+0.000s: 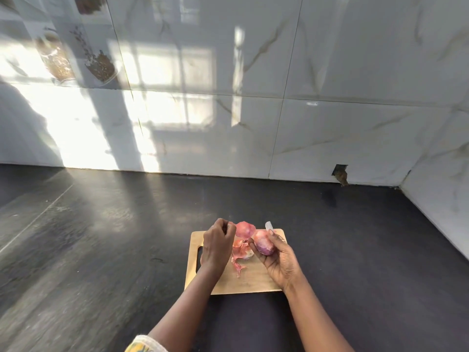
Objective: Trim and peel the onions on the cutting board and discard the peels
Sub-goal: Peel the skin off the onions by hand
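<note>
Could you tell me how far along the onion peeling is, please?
Partly done: loose peels lie on the cutting board. In hand: the right hand holds a mostly peeled onion while the left hand pinches a skin piece. Left: discarding the peels.

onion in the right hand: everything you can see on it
The onion is oval, smooth and glossy, pink on top shading to purple lower down, apparently mostly peeled. The right hand grips it with curled fingers above the wooden cutting board. Loose peels lie on the board beside it. A pale blade tip shows behind it; contact unclear.
</note>
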A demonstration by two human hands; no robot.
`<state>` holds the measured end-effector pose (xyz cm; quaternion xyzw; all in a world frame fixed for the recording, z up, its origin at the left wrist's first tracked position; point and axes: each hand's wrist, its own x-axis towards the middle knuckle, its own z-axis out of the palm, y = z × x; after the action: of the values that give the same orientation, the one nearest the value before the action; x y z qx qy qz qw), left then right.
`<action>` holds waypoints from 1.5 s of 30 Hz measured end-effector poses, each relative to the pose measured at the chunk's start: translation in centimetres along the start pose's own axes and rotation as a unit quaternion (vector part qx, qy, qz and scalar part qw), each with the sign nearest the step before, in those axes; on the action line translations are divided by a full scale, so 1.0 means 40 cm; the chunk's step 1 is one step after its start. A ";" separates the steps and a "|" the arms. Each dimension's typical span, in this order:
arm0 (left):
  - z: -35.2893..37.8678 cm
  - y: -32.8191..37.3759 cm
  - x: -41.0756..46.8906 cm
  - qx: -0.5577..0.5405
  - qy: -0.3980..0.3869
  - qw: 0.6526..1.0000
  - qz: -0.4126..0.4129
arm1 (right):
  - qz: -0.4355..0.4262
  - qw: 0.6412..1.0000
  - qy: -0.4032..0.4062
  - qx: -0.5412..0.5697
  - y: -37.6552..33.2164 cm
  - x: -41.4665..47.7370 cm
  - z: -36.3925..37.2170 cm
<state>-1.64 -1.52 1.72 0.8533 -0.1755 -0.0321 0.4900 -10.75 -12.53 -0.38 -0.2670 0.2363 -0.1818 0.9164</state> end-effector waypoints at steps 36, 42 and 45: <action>-0.005 0.018 -0.025 -0.130 -0.147 0.980 -0.035 | -0.124 0.980 -0.018 -0.156 0.013 -0.015 -0.015; 0.002 0.007 -0.038 -0.178 -0.178 0.967 -0.038 | -0.176 0.931 -0.030 -0.317 0.004 -0.035 -0.014; 0.010 0.013 -0.045 -0.212 -0.178 0.959 -0.055 | -0.178 0.914 -0.027 -0.364 0.010 -0.031 -0.016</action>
<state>-3.54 -1.49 1.73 0.7183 -0.2019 -0.2472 0.6182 -12.03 -11.90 -0.67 -0.6246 0.2103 -0.2360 0.7141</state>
